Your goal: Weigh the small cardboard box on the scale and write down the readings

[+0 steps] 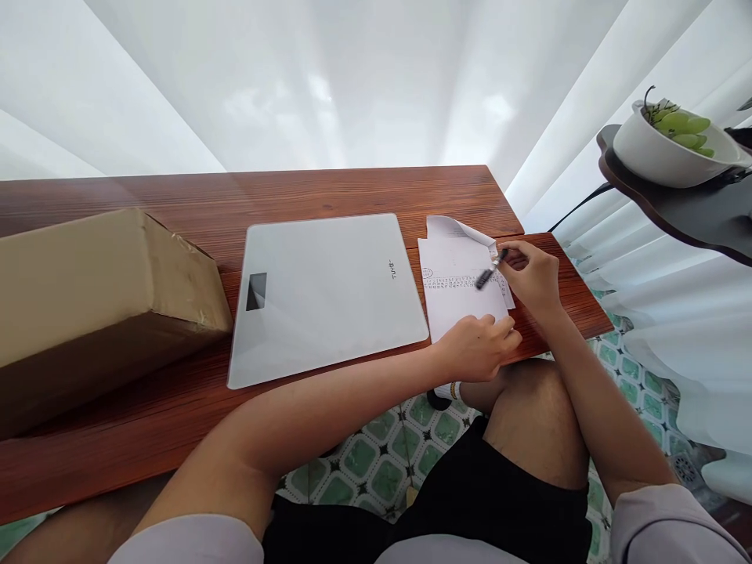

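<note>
Sheets of white paper (455,301) with printed lines lie near the right end of the wooden table, their top right corner curling up. In my right hand (533,276) a pen (485,277) with dark ends and a pale middle is pinched between thumb and fingers; it slants over the sheets, its lower end blurred. My left hand (479,345) is at the lower edge of the paper with its fingers bent inward. Whatever those fingers hold, if anything, is hidden. Left of the sheets lies a flat white scale (329,294) with a small dark display.
A brown cardboard box (76,274) stands on the left of the table (317,192). At upper right, a white bowl (652,145) of green grapes (681,125) sits on a dark raised tray (658,200). White curtains (352,86) hang behind; my bent knee is below the table's front edge.
</note>
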Available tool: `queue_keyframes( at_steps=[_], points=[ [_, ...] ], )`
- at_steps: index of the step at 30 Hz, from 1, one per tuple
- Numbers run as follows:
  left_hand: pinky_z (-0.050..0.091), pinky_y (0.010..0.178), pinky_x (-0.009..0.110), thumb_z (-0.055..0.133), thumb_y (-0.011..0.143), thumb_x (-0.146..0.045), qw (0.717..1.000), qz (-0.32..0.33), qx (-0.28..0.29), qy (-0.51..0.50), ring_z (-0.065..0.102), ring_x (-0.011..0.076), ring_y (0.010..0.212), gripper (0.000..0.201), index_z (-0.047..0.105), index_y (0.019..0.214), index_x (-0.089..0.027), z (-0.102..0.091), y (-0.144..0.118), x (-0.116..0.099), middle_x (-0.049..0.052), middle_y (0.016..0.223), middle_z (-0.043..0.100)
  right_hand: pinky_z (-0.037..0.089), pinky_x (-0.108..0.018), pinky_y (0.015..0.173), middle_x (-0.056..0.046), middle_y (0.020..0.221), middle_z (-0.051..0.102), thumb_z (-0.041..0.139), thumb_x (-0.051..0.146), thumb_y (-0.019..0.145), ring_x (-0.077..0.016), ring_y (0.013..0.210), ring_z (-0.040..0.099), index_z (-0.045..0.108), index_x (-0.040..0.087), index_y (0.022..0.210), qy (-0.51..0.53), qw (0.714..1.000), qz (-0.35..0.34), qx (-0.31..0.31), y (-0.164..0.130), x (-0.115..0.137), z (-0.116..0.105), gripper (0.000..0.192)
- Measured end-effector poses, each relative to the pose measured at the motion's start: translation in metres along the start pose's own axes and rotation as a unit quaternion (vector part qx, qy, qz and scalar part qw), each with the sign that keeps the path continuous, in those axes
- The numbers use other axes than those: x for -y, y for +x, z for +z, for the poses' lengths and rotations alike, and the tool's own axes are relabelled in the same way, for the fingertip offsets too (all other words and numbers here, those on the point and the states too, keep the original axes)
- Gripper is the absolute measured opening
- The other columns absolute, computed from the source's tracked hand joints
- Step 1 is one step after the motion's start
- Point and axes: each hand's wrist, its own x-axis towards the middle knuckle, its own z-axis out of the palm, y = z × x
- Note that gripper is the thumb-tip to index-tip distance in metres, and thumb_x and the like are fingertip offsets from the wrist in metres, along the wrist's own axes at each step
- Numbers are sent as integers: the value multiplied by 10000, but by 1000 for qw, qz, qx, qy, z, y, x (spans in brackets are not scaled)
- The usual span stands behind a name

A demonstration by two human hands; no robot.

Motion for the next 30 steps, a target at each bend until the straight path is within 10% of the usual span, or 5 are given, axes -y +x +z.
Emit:
queue_keyframes(
  at_steps=[17,30],
  points=[
    [278,507,356,506,936,-219,1000,5,10,16,566,224,776,186,613,1058,-129,3,0,0,112,1042,603,522,-391,787,-36,712,707,644,164,760,-241,700,658,784,159,1016,-108,989,37,97,8,-2,21,292],
    [283,489,293,245,971,17,990,95,15,107,511,151,623,423,642,966,-126,-14,-2,-12,102,925,624,401,-354,697,-95,820,727,353,290,1028,-238,731,635,686,196,854,-75,996,-52,10,3,25,19,387]
  ],
)
